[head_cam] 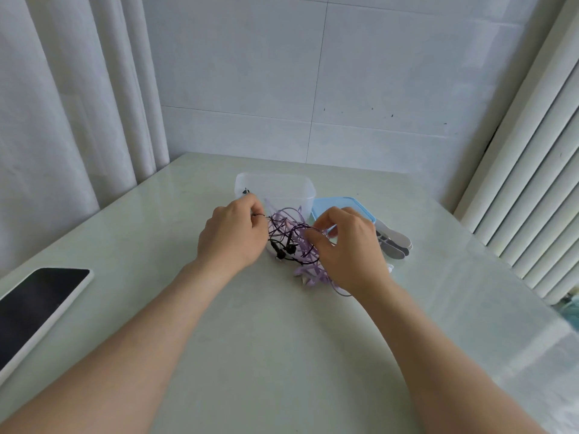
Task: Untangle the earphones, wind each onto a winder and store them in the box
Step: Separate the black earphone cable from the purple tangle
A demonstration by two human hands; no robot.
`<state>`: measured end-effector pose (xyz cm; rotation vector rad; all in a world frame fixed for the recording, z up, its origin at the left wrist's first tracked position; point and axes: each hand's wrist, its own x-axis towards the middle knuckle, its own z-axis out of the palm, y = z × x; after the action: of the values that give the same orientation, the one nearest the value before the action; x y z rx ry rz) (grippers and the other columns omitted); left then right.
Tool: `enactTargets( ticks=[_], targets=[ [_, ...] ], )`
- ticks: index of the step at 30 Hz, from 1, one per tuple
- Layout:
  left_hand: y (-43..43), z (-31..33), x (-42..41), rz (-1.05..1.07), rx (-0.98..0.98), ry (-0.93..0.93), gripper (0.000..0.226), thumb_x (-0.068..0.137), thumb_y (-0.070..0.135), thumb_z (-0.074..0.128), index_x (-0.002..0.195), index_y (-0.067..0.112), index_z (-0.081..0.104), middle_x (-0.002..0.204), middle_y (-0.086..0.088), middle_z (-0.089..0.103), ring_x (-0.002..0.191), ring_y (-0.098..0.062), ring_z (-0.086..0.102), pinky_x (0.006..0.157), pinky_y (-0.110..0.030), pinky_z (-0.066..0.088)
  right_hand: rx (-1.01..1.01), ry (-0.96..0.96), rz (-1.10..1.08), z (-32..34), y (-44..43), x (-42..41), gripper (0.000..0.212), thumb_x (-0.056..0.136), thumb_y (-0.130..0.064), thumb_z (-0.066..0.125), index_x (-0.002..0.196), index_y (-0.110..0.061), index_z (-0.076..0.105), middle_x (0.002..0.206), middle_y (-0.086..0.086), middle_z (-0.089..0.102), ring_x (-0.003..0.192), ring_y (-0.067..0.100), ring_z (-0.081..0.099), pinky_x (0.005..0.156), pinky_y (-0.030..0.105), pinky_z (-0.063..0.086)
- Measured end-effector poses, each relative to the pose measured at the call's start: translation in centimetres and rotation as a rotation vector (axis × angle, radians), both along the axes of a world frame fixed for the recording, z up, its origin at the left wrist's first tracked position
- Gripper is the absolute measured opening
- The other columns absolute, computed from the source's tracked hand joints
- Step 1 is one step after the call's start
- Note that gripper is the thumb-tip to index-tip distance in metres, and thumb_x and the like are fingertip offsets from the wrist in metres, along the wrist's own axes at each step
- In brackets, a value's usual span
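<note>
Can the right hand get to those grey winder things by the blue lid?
Probably yes. The winders lie uncovered just beside the right hand, with nothing between them. But it pinches the tangled earphones, so it would have to let go first.

— The worktop (282, 339) is looking glossy and smooth, like polished stone.
— And the box (275, 189) is showing frosted, translucent plastic; the lid (321, 209) is looking matt, the phone (37, 305) screen shining.

Bare forearms (150, 339) (left hand (232, 236), right hand (351, 255))
</note>
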<state>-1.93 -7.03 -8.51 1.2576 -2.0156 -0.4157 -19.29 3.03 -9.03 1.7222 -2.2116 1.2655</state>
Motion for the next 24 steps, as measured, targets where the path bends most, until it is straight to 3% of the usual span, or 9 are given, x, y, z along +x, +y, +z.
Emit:
enactTargets(
  ticks=[1,4,7,9,11,13,16,20,24],
  targets=[
    [-0.1,-0.1,0.0,0.016,0.018,0.001,0.008,0.091,0.02,0.05,0.093,0.027,0.054,0.08,0.003,0.062,0.086,-0.034,0.055,0.069,-0.037,0.042,-0.01,0.005,-0.006,0.0,0.0,0.1,0.015,0.091,-0.037,0.079,0.086,-0.029,0.068,0.1,-0.004,0.062,0.092,0.017,0.059,0.077,0.031,0.04],
    [-0.3,0.1,0.3,0.01,0.087,0.047,0.021,0.082,0.009,0.05,0.093,0.026,0.055,0.087,0.005,0.066,0.09,-0.031,0.058,0.075,-0.038,0.048,-0.076,0.038,-0.022,0.1,-0.2,0.2,0.013,0.089,-0.036,0.081,0.088,-0.027,0.073,0.105,-0.003,0.062,0.102,0.021,0.055,0.083,0.032,0.035],
    [-0.4,0.7,0.6,0.023,0.131,0.151,0.029,0.075,0.001,0.047,0.073,0.021,0.068,0.069,0.005,0.068,0.081,-0.033,0.066,0.075,-0.036,0.054,-0.093,0.089,-0.068,0.0,-0.4,0.1,0.009,0.09,-0.033,0.08,0.093,-0.028,0.073,0.111,-0.006,0.058,0.11,0.021,0.052,0.087,0.03,0.025],
    [-0.3,0.9,0.7,0.048,0.123,0.118,0.026,0.075,0.011,0.047,0.066,0.014,0.071,0.06,-0.002,0.065,0.075,-0.036,0.065,0.068,-0.036,0.054,-0.127,0.104,-0.115,0.0,-0.4,0.0,0.009,0.089,-0.033,0.081,0.095,-0.031,0.075,0.11,-0.007,0.054,0.108,0.019,0.048,0.089,0.03,0.022],
    [0.0,1.0,0.7,0.038,0.041,-0.016,0.036,0.073,0.029,0.04,0.07,0.012,0.071,0.064,-0.006,0.067,0.082,-0.037,0.061,0.072,-0.04,0.053,-0.151,0.112,-0.149,0.2,-0.4,-0.3,0.008,0.088,-0.034,0.081,0.095,-0.034,0.077,0.104,-0.006,0.051,0.101,0.018,0.044,0.086,0.03,0.021],
    [0.5,0.9,0.2,-0.03,-0.041,-0.125,0.047,0.076,0.042,0.033,0.072,0.014,0.071,0.07,0.001,0.07,0.092,-0.03,0.054,0.085,-0.039,0.041,-0.153,0.113,-0.13,0.2,-0.3,-0.4,0.004,0.09,-0.034,0.079,0.094,-0.034,0.077,0.091,-0.007,0.057,0.093,0.019,0.051,0.086,0.035,0.03],
    [1.1,1.0,-0.3,-0.178,-0.11,-0.161,0.051,0.081,0.053,0.034,0.072,0.016,0.068,0.071,0.006,0.068,0.095,-0.018,0.054,0.092,-0.041,0.033,-0.162,0.114,-0.047,0.1,-0.1,-0.3,0.001,0.091,-0.032,0.077,0.091,-0.031,0.078,0.076,-0.008,0.064,0.078,0.018,0.06,0.084,0.044,0.049],
    [1.3,0.4,-0.3,-0.281,-0.184,-0.276,0.047,0.071,0.077,0.054,0.076,0.032,0.065,0.079,0.017,0.067,0.097,-0.01,0.05,0.092,-0.04,0.034,-0.148,0.107,0.005,0.3,0.1,0.0,0.006,0.093,-0.03,0.075,0.097,-0.029,0.079,0.082,-0.005,0.066,0.073,0.014,0.061,0.074,0.038,0.054],
    [1.2,0.3,-0.4,-0.283,-0.346,-0.15,0.031,0.078,0.065,0.063,0.09,0.036,0.062,0.088,0.016,0.056,0.096,-0.014,0.049,0.085,-0.037,0.035,-0.152,0.066,-0.001,0.5,0.5,0.0,0.018,0.095,-0.017,0.071,0.109,-0.027,0.076,0.089,-0.008,0.069,0.073,0.009,0.06,0.076,0.029,0.051]
  ],
)
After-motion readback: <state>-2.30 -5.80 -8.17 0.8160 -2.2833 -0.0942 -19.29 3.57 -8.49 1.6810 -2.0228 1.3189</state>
